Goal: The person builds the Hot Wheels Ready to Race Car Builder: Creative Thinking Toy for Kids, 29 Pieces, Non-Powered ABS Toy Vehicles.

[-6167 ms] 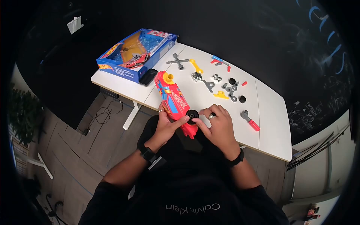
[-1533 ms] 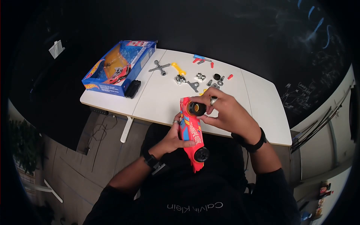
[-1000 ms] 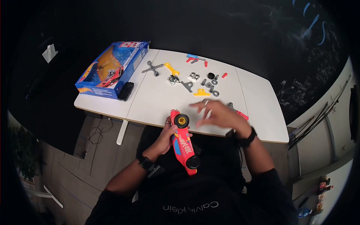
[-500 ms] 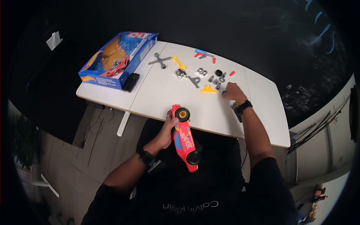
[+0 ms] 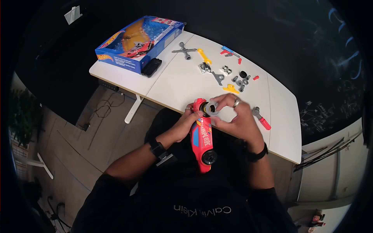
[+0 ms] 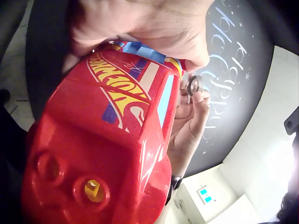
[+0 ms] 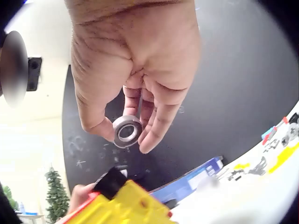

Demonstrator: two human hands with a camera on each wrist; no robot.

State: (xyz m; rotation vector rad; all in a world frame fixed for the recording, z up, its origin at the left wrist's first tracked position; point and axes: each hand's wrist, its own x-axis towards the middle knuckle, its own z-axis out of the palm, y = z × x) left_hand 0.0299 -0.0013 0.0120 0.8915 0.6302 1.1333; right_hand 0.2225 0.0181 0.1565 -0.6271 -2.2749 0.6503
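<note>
My left hand (image 5: pixel 182 127) grips the far end of the red toy car (image 5: pixel 202 136), held in front of the table's near edge; in the left wrist view its fingers cross the car body (image 6: pixel 117 135). Between thumb and fingers, my right hand (image 5: pixel 243 123) pinches a grey ring (image 5: pixel 211 108) beside the car's far wheel, which it partly covers. The right wrist view shows the ring (image 7: pixel 127 132) apart from the black wheel (image 7: pixel 110 183) and the car's yellow underside (image 7: pixel 128 205). Another black wheel (image 5: pixel 209 157) is on the car's near end.
On the white table (image 5: pixel 171 83) lie a grey cross wrench (image 5: pixel 184 51), a yellow wrench (image 5: pixel 203 56), a yellow piece (image 5: pixel 231 89), small grey parts (image 5: pixel 239 82) and a red-handled tool (image 5: pixel 264 123). A blue box (image 5: pixel 136 44) stands at the left, a black case (image 5: pixel 152 67) beside it.
My right hand has come back from the small parts on the table to the car, now with the grey ring. Since the earliest frame, a black wheel has come onto the car's far yellow hub.
</note>
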